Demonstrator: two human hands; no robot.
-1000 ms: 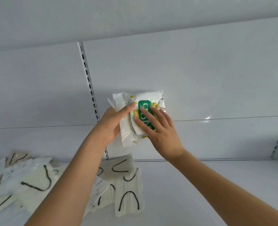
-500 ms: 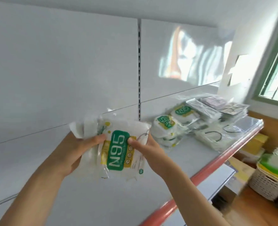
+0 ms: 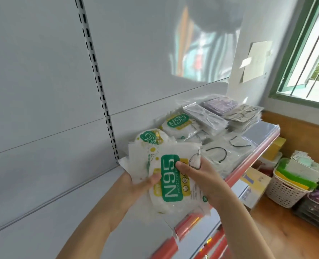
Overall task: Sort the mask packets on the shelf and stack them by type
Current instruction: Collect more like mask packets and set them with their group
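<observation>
A person's two bare forearms reach up from the bottom of the view, both hands holding white N95 mask packets above a white shelf (image 3: pixel 147 232) with a red front edge. The left hand (image 3: pixel 136 186) grips the packets from the left, thumb curled over the front. The right hand (image 3: pixel 201 176) grips from the right, its thumb pressed on the green N95 label of the front packet (image 3: pixel 175 182). A second white packet (image 3: pixel 136 161) is fanned out behind the first, toward the upper left.

Just beyond the hands, on the shelf, lies a rounded N95 packet (image 3: pixel 151 137) with the same green label. Slightly farther and to the right sits another N95 packet (image 3: pixel 179 121). To the right of these, near the shelf's front edge, clear packets of masks with black ear loops (image 3: pixel 228 152) lie flat. Farther back, at the shelf's far right end, are stacks of clear-wrapped packets: grey ones (image 3: pixel 205 116), purple ones (image 3: pixel 220 105), and beige ones (image 3: pixel 243 114).

Behind the shelf rises a glossy white back panel with a slotted upright rail (image 3: pixel 98 79).

Lower right, below the shelf, a white woven basket (image 3: pixel 284 191) holds green and yellow items. A green-framed window (image 3: pixel 308 58) fills the upper right corner.
</observation>
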